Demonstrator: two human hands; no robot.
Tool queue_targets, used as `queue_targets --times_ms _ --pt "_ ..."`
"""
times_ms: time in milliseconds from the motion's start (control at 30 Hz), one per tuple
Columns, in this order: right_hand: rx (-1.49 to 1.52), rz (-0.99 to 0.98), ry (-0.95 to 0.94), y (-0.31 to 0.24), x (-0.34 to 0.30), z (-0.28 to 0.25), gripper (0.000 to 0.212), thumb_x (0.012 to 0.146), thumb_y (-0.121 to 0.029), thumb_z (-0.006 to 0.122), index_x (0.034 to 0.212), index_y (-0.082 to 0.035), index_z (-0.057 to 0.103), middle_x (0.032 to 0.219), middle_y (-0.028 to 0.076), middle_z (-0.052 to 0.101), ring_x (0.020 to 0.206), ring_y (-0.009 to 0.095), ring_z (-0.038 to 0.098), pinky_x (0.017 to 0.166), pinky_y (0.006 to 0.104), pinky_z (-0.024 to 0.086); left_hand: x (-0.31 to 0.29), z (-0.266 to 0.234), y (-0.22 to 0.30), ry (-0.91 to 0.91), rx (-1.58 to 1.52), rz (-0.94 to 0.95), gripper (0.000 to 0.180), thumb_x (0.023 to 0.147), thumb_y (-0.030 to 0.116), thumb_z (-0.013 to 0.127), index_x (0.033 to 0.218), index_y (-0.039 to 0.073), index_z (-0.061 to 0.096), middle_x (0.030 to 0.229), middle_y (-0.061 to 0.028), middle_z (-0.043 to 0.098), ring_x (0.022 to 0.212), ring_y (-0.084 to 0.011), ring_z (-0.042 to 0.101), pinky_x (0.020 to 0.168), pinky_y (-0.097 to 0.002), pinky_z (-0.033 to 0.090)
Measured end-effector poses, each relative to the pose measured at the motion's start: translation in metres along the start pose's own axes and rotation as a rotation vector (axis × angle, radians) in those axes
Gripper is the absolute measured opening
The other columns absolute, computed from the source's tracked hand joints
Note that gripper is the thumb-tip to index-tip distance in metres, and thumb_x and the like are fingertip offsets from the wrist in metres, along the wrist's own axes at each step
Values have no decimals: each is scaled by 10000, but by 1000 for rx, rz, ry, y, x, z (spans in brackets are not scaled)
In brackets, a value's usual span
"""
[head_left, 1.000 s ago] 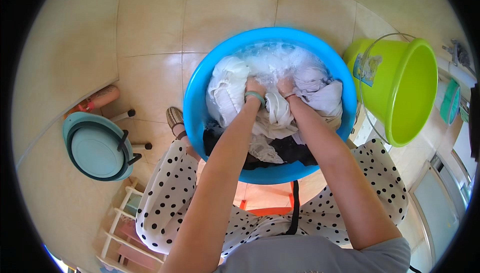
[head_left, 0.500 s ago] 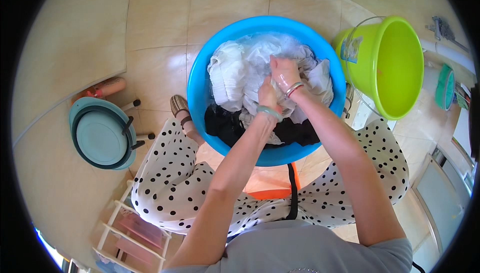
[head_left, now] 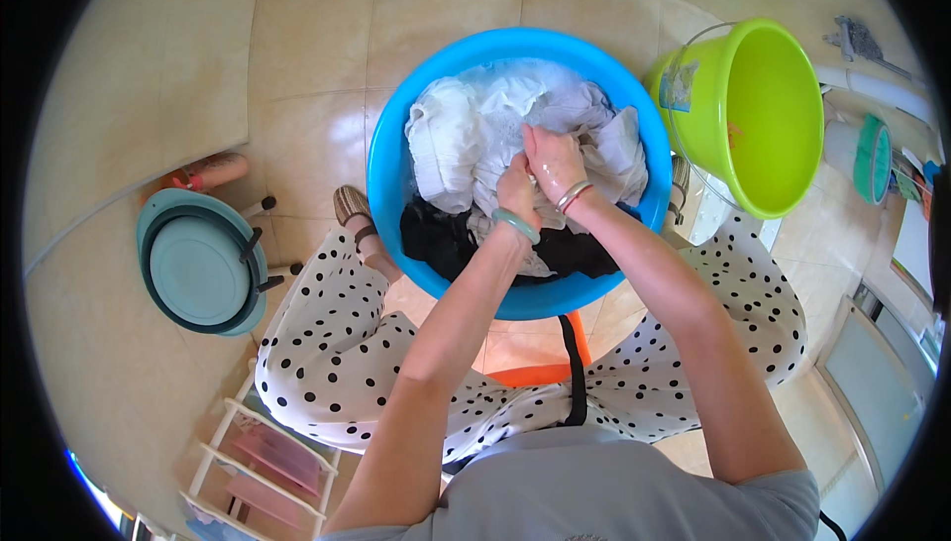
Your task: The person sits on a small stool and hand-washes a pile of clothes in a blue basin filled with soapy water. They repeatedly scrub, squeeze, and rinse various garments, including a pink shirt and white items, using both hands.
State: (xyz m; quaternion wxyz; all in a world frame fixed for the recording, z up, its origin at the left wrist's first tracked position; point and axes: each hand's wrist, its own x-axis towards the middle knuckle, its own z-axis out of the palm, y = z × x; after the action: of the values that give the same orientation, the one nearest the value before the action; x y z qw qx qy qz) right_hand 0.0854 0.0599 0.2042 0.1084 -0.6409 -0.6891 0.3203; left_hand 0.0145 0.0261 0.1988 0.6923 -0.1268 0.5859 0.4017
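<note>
A round blue basin [head_left: 391, 95] full of wet laundry sits between my feet. White garments [head_left: 446, 145] fill its far and middle part, with greyish cloth toward the right. Dark clothing [head_left: 436, 241] lies along the near side. Over the middle of the pile, my left hand [head_left: 517, 187] is closed on a piece of white garment, a pale green bangle at its wrist. Right beside it and slightly farther off, my right hand [head_left: 555, 158] grips the same white cloth, fingers curled down. Its wrist carries a silver bangle and a red band. The fingertips of both hands are partly hidden.
On the right, a lime green bucket [head_left: 698, 95] with a wire handle lies tilted. A collapsible teal basin [head_left: 198, 269] stands at the left, by a white rack [head_left: 213, 452] with pink items. Something orange [head_left: 530, 375] with a black strap is under me.
My right hand has come nearer and slightly left, and my left hand has shifted a little left and nearer. Both stay closed on the white cloth. The whole view has shifted slightly.
</note>
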Motion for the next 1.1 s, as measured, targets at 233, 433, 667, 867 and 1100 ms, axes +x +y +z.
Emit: queue_targets --times_ms 233,433,667,867,1100 --pt "57 -298 103 -24 -22 -8 238 888 -216 507 754 -28 566 661 175 597 559 360 596 506 415 502 -8 -15 9 -362 -298 -64 279 934 277 428 950 57 598 886 -56 605 829 -165 574 709 -314 465" --pt "-67 -72 91 -1 2 -9 201 867 -202 496 761 -49 572 634 165 598 604 347 610 538 433 493 -13 -6 -9 -36 -51 -2 263 918 257 463 947 32 596 867 -51 601 805 -157 587 694 -314 471" --pt "21 -216 102 -40 -28 -11 253 863 -223 483 720 -38 580 599 178 593 598 373 605 563 460 498 -10 -46 -12 -489 -345 143 275 942 264 410 959 58 592 880 -71 616 830 -176 601 713 -340 477" --pt "-55 27 64 -1 0 -8 335 907 -246 461 699 -18 591 653 205 611 604 379 612 538 478 496 -29 0 -9 -43 5 -114 360 970 304 317 1191 77 488 1115 -63 586 982 -208 577 811 -369 459" --pt "113 -223 144 -62 -47 -7 307 886 -230 486 669 -38 589 617 183 600 621 365 613 610 443 501 32 -71 -20 -306 757 414 389 981 286 296 1230 53 484 1159 -91 582 1048 -233 579 890 -405 462"
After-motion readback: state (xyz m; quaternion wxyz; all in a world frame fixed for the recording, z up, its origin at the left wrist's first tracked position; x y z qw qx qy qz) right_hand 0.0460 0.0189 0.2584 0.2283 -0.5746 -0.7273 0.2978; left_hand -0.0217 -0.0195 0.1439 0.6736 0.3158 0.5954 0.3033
